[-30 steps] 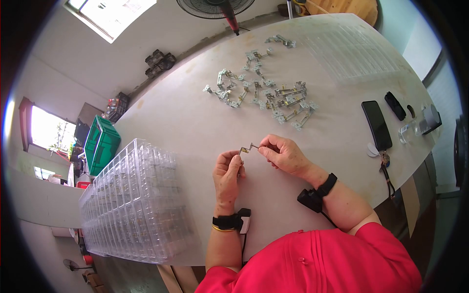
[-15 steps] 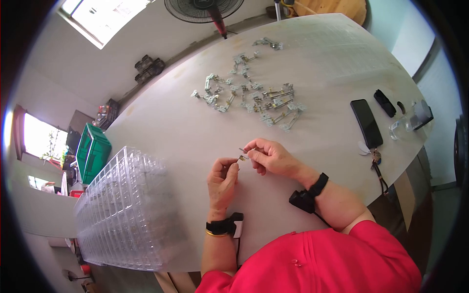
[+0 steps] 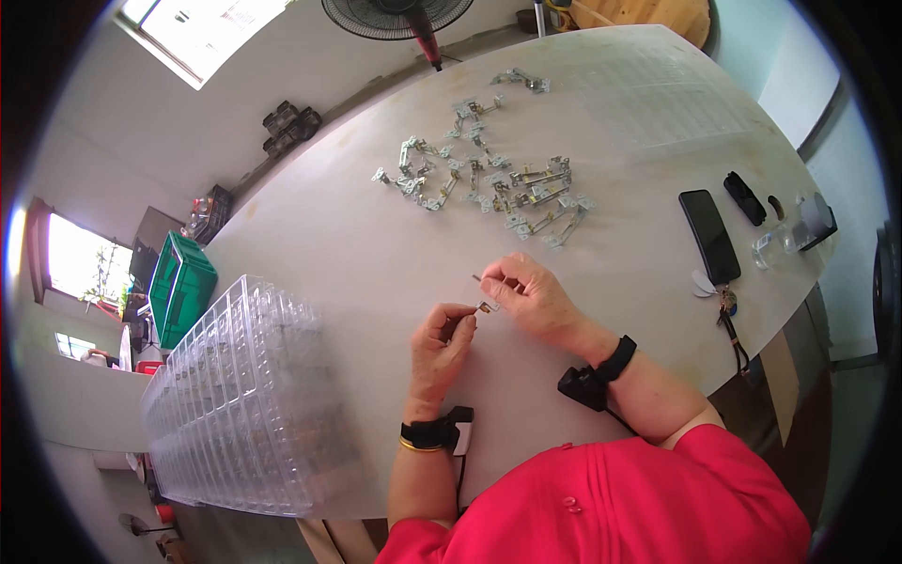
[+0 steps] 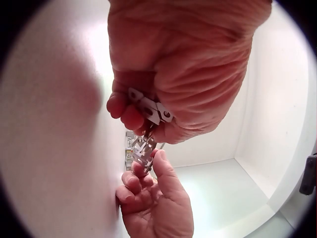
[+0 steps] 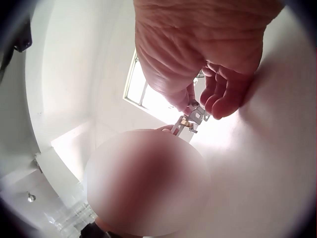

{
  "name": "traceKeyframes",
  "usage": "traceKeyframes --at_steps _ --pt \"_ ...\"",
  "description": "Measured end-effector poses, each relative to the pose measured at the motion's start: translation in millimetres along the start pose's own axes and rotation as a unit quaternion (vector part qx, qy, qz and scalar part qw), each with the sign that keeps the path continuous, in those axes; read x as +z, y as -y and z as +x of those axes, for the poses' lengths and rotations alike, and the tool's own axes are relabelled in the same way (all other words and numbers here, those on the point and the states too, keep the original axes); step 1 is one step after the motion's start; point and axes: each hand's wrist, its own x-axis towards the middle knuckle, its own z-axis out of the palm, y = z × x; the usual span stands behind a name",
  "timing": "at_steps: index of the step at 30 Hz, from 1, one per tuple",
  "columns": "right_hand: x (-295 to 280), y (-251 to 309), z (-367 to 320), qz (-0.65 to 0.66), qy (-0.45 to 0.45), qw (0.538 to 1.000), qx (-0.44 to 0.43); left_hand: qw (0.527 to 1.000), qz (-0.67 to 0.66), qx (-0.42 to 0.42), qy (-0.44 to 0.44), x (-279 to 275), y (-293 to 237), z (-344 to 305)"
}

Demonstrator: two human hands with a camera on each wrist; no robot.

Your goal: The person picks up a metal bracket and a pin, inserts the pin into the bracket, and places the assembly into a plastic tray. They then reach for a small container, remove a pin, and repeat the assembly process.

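Above the counter (image 3: 376, 254) | left hand (image 3: 438, 362): grip closed, pinching metal hardware (image 3: 486, 307) | right hand (image 3: 542, 308): grip closed, pinching it too | loose brackets (image 3: 542, 195) beyond

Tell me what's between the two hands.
A small metal fitting is between the left hand and the right hand, shown in head and left wrist views.

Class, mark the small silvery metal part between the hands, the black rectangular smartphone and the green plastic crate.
Silvery metal part (image 5: 198, 114): right wrist view, on its flat plate.
Black smartphone (image 3: 710, 237): head view, middle of its screen.
Green crate (image 3: 192, 293): head view, on its side wall.
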Motion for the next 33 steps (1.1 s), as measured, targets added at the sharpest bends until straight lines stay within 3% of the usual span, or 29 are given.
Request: traceKeyframes --at_steps 3,5,6,8,11,27,33 --pt "-3.4 4.8 3.6 0.007 -0.056 0.998 -0.032 0.998 -0.058 -0.011 0.000 -2.1 -2.0 1.8" --pt "-8.4 18.0 4.2 0.115 -0.041 0.985 0.119 0.993 -0.111 -0.027 -0.015 -6.6 -2.7 2.7" --pt "-9.5 19.1 4.2 0.116 -0.040 0.985 0.119 0.988 -0.149 -0.028 -0.029 -10.5 -0.7 3.8" --pt "-11.9 19.8 4.0 0.119 0.040 0.978 0.164 0.974 -0.220 -0.017 -0.042 -14.7 6.0 6.7" --pt "-7.2 21.4 1.1 0.080 0.074 0.982 0.152 0.964 -0.260 -0.004 -0.048 -17.5 9.2 8.5" --pt "-2.9 15.5 -0.5 0.044 0.057 0.992 0.108 0.980 -0.190 -0.002 -0.058 -15.6 5.8 6.6" --pt "-8.3 22.6 0.1 0.046 0.099 0.982 0.151 0.992 -0.123 0.003 -0.035 -11.4 0.1 3.6"
